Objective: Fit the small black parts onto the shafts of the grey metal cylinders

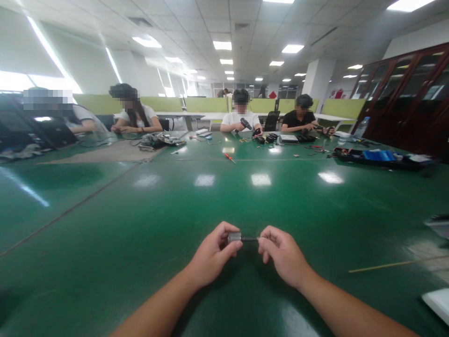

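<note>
My left hand [212,255] pinches a small grey metal cylinder [234,237] just above the green table [140,220]. A thin dark shaft [249,238] sticks out of the cylinder to the right. My right hand [282,255] pinches the far end of that shaft, fingers curled closed. The two hands sit close together at the near middle of the table. What the part is exactly is too small to tell.
Several people sit along the far side with tools and parts before them. A red-handled screwdriver [229,157] lies mid-table. A dark tool case [379,157] is far right. A thin wooden stick [396,264] and a white object [437,303] lie near right.
</note>
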### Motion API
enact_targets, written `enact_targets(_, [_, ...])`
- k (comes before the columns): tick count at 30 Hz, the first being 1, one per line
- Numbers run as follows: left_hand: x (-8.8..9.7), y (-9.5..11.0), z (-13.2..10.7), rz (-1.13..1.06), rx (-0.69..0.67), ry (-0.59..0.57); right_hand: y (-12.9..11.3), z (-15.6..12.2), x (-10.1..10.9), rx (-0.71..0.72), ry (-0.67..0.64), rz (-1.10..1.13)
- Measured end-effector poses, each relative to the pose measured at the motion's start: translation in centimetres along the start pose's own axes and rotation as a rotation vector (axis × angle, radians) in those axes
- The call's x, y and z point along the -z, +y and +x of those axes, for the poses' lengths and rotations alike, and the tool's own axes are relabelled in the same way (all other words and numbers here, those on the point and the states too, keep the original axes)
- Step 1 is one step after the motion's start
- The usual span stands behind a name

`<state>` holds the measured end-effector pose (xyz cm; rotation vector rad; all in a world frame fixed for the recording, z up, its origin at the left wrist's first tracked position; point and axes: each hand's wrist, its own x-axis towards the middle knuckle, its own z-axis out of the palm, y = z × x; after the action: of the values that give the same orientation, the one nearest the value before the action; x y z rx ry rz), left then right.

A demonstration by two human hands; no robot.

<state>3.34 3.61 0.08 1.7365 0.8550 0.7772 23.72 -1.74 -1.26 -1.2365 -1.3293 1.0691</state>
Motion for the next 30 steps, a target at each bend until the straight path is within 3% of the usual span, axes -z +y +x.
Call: enact_targets(30, [0.10,0.23,-0.01,-0.076,0.024,0.011,-0.23,0.03,0.10,-0.017,0.037,0.016])
